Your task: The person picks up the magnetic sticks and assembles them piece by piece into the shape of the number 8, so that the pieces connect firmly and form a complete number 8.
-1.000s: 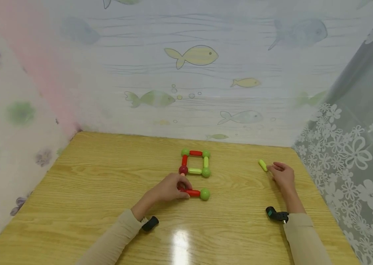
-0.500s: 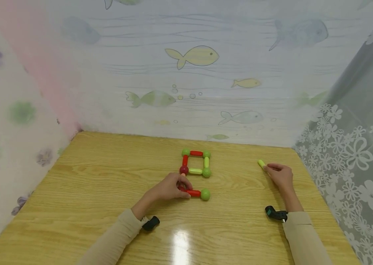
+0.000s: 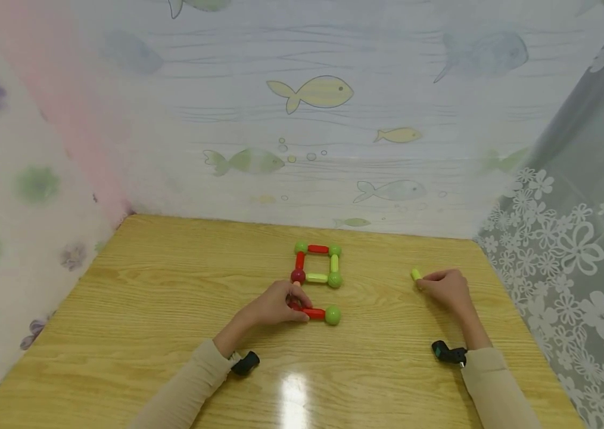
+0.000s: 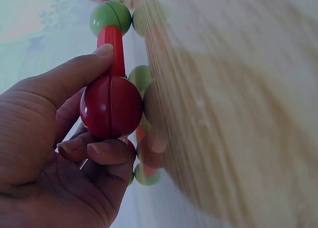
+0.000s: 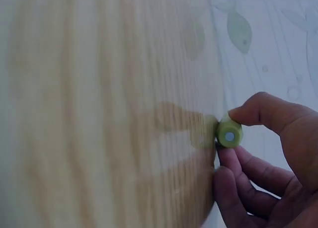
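Note:
My left hand grips a dark red ball of a magnetic ball-and-rod toy, its thumb against a red rod. That rod ends at a green ball. Behind the hand lies a square of rods and balls, with a dark red ball at its near left corner. A piece joining that corner to the held ball is mostly hidden by the fingers. Off to the right, my right hand pinches a loose yellow-green magnetic rod between thumb and fingers, close to the tabletop.
The square's other corners are green balls, one being the near right ball. Its sides are red and yellow-green rods. A fish-patterned curtain borders the wooden table at the back. Each wrist carries a black camera.
My right hand has taken hold of the yellow-green rod and shifted it slightly left and toward me. The left hand and the joined pieces stay in place.

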Motion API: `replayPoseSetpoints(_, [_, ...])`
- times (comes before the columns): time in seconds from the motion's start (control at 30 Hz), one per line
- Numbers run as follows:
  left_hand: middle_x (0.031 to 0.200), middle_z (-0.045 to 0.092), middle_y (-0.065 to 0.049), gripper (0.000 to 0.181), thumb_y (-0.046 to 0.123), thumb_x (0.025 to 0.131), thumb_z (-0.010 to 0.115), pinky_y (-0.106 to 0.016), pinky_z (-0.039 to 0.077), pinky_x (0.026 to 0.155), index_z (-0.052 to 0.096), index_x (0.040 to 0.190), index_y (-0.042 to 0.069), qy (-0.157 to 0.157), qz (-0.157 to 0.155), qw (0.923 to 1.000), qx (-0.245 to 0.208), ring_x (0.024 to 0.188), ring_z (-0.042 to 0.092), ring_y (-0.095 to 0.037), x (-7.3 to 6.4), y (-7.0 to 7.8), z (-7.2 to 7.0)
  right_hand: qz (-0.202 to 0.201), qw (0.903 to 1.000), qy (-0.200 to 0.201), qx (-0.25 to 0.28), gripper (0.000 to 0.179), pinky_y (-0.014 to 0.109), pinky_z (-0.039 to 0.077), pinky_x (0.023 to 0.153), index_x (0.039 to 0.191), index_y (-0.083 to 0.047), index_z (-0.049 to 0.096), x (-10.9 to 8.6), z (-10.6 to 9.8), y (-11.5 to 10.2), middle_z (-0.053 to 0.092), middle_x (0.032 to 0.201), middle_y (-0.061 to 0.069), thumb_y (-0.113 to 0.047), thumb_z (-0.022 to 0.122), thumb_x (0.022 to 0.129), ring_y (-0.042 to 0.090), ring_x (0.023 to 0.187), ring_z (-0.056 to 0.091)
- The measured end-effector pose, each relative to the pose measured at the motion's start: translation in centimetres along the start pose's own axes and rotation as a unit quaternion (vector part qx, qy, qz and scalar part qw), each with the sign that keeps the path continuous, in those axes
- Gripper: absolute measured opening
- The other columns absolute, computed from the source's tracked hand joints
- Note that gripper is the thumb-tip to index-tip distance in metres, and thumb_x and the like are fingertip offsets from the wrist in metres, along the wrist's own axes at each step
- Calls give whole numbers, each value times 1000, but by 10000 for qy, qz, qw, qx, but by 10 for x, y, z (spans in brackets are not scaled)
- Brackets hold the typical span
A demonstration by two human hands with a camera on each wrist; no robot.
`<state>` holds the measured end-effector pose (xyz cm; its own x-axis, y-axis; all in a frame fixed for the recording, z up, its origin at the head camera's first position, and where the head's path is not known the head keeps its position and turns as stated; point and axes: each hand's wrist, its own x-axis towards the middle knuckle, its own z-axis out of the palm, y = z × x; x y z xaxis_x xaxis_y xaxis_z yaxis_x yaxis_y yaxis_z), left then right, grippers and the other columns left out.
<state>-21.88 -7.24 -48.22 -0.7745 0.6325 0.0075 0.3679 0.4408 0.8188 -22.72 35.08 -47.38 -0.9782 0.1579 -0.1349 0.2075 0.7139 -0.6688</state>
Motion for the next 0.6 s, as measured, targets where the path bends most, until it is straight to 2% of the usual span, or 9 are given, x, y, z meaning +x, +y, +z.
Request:
replayPoseSetpoints(0.17, [92,71,6,14,12,84,85,-22,44,68,79,97,12,27,-9,10000,30,78,51,-10,0,0,1,-102,9986,-478,-177,39,32,50,61,105,6,75,-11,10,-16,73,80,9,-30,73,90,19,68,63])
replayPoseSetpoints(0.3, [92,71,5,13,13,84,85,-23,43,68,79,96,12,28,-1,10000,21,77,51,-10,0,1,1,-163,9969,-763,-93,34,33,53,62,101,5,76,-21,20,-29,72,77,8,-26,73,89,18,66,66])
replayPoseSetpoints(0.47, [93,71,6,14,13,84,85,-23,45,69,79,97,13,12,4,10000,45,78,52,-10,0,0,1,-244,9888,-1329,639,26,32,59,70,100,8,75,-30,33,-40,74,88,11,-15,68,89,17,73,72])
replayPoseSetpoints(0.6, [93,71,5,14,14,85,84,-23,45,68,79,97,13,7,19,10000,36,78,52,-10,0,0,2,-305,9707,-1889,1452,23,32,61,76,99,11,71,-35,45,-46,70,87,7,-9,64,90,14,77,72])
